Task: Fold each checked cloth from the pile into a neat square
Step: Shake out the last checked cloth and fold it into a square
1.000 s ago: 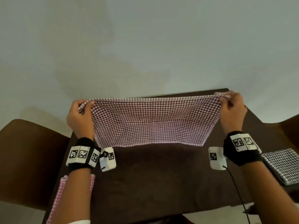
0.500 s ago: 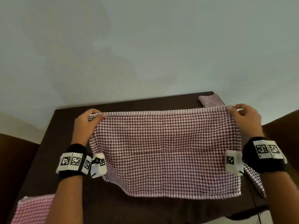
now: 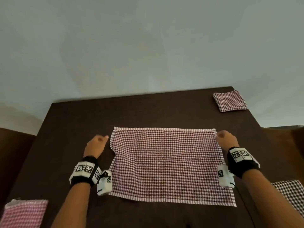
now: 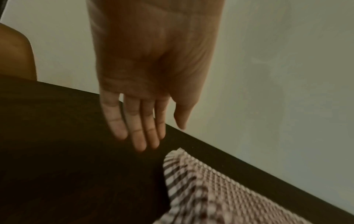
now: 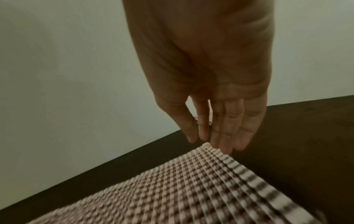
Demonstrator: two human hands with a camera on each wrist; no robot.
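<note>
1. Nearest the person, a pink checked cloth (image 3: 24,213) lies at the near left corner of the dark tabletop (image 3: 79,122), and a black-and-white checked cloth (image 3: 291,193) lies at the near right edge; which of these is the pile cannot be told.
2. In the middle, a red checked cloth (image 3: 166,163) lies flat as a wide rectangle. Its near edge runs fairly straight, but its left edge has a small kink partway up.
3. The left hand (image 3: 96,145) hovers just beside the cloth's far left corner, apart from it. In the left wrist view its fingers (image 4: 139,128) are straight and spread, the grip released and holding nothing.
4. The right hand (image 3: 227,139) is at the far right corner. In the right wrist view its fingers (image 5: 228,131) are straight, their tips right at the corner of the cloth, pinching nothing.
5. The step in hand looks like the next fold. To do it well, the kinked left edge should first be smoothed flat; then two matching corners should be taken together, carried across so edge meets edge, and the crease pressed down with flat palms.
6. Farthest off, a folded red checked square (image 3: 230,101) sits by the far right corner of the tabletop, well apart from the working cloth.
</note>
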